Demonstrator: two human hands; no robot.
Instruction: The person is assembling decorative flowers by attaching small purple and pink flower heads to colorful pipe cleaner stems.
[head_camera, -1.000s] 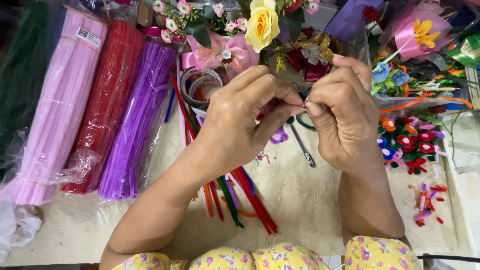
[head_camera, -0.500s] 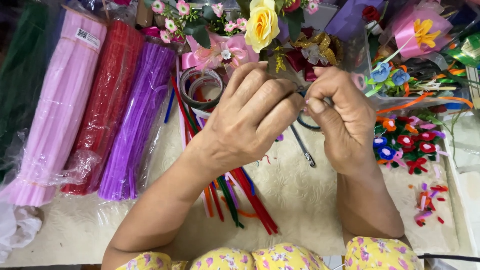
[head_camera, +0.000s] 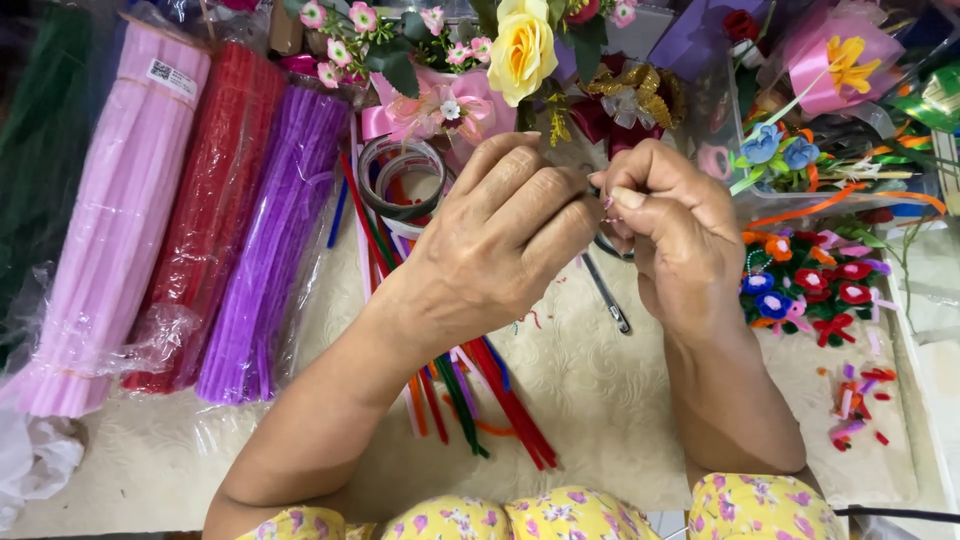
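Your left hand (head_camera: 500, 240) and right hand (head_camera: 672, 235) met fingertip to fingertip, both pinched shut on a tiny pink pipe-cleaner piece (head_camera: 606, 203), held above the cream bench (head_camera: 600, 400) for close shaping, near loose coloured pipe-cleaner stems (head_camera: 480, 400).

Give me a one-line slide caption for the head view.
Left hand and right hand pinch something tiny together above loose pipe cleaners, beside bagged pink, red and purple bundles.
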